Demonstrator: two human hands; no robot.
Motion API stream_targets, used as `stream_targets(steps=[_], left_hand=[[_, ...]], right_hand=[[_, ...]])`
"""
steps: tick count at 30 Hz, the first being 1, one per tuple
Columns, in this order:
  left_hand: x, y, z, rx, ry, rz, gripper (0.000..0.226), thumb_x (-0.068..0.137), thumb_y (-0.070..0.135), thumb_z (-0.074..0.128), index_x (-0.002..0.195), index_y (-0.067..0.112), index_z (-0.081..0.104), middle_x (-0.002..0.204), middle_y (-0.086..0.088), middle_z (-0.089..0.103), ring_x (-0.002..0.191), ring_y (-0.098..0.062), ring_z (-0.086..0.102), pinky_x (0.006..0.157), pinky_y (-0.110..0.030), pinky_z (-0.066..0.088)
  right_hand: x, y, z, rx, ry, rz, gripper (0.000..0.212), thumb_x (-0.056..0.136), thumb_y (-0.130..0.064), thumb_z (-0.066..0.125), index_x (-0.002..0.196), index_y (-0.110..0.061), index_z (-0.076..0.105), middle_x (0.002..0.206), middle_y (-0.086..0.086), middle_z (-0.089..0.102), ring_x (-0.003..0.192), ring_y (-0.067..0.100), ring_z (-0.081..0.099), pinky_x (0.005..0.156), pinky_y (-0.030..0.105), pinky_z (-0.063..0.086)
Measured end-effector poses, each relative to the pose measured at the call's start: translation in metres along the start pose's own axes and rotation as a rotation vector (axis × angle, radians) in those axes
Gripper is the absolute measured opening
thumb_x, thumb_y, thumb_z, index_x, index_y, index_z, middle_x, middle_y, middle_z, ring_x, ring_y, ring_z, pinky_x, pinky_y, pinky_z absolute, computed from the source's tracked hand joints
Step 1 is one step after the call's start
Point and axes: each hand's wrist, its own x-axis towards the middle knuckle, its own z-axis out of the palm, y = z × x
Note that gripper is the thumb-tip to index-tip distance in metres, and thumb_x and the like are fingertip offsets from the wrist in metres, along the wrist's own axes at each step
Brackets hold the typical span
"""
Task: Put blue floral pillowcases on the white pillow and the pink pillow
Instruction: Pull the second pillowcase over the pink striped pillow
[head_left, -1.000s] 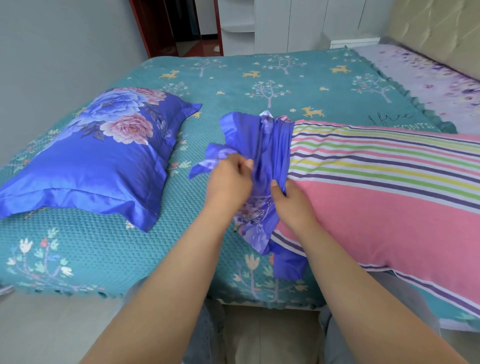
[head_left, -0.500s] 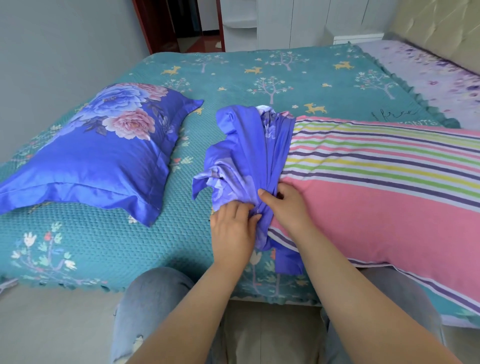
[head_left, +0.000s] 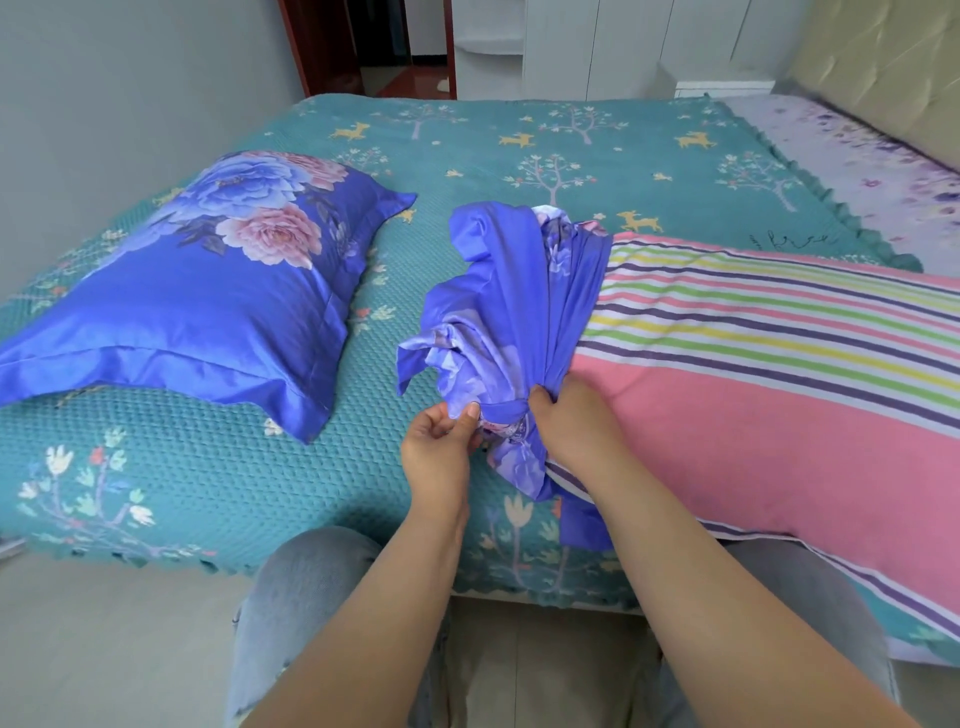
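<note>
On a teal quilted bed (head_left: 208, 467), my left hand (head_left: 436, 447) and right hand (head_left: 571, 426) clamp the bunched blue floral pillowcase (head_left: 519, 312) against the pink striped pillow (head_left: 779, 405); gathered folds could snag its corner.

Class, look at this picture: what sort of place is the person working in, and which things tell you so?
Most likely a home bedroom. A bed with a teal bedspread fills the view, a padded headboard stands at its far end, and white wardrobe doors line the back wall.

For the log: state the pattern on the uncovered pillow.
Pink pillow: solid pink with a band of yellow, green, purple and white stripes; head view.
</note>
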Motion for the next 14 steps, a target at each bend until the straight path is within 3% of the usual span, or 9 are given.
stream_targets(steps=[2, 5, 8, 11, 14], left_hand=[[-0.003, -0.001, 0.003, -0.161, -0.043, -0.124, 0.010, 0.086, 0.008, 0.066, 0.090, 0.006, 0.057, 0.072, -0.002, 0.062, 0.058, -0.010, 0.062, 0.061, -0.021, 0.055], [-0.002, -0.003, 0.001, -0.240, -0.050, -0.225, 0.012, 0.086, 0.011, 0.066, 0.078, 0.009, 0.057, 0.064, 0.000, 0.067, 0.056, -0.008, 0.066, 0.059, -0.019, 0.056], [0.000, -0.006, -0.001, -0.256, -0.065, -0.245, 0.009, 0.087, 0.009, 0.064, 0.079, 0.008, 0.059, 0.062, 0.000, 0.067, 0.057, -0.007, 0.066, 0.059, -0.018, 0.056], [-0.002, -0.009, 0.000, -0.267, -0.076, -0.269, 0.015, 0.092, 0.007, 0.057, 0.079, 0.010, 0.062, 0.059, 0.002, 0.067, 0.050, -0.003, 0.062, 0.055, -0.016, 0.054], [-0.005, -0.010, 0.004, -0.252, -0.070, -0.234, 0.022, 0.094, 0.005, 0.052, 0.075, 0.012, 0.059, 0.053, 0.006, 0.064, 0.046, -0.002, 0.058, 0.052, -0.015, 0.052]], right_hand=[[-0.001, -0.006, 0.000, -0.072, -0.007, -0.004, 0.033, 0.097, -0.028, 0.042, 0.106, 0.001, 0.054, 0.107, 0.019, 0.060, 0.095, 0.035, 0.057, 0.075, 0.035, 0.041], [-0.005, -0.009, 0.006, -0.199, -0.030, -0.015, 0.040, 0.099, -0.035, 0.038, 0.114, 0.000, 0.052, 0.116, 0.019, 0.059, 0.104, 0.035, 0.056, 0.080, 0.035, 0.041], [-0.009, -0.013, 0.010, -0.198, -0.105, -0.010, 0.044, 0.097, -0.044, 0.039, 0.103, -0.005, 0.057, 0.105, 0.014, 0.063, 0.099, 0.032, 0.057, 0.077, 0.033, 0.039], [-0.015, -0.014, 0.019, -0.001, -0.077, -0.022, 0.032, 0.090, -0.046, 0.051, 0.082, -0.015, 0.053, 0.077, 0.000, 0.059, 0.082, 0.025, 0.055, 0.069, 0.030, 0.039], [-0.020, -0.008, 0.034, 0.261, 0.041, 0.003, 0.026, 0.084, -0.041, 0.061, 0.092, -0.017, 0.060, 0.087, -0.001, 0.067, 0.088, 0.024, 0.062, 0.075, 0.033, 0.047]])
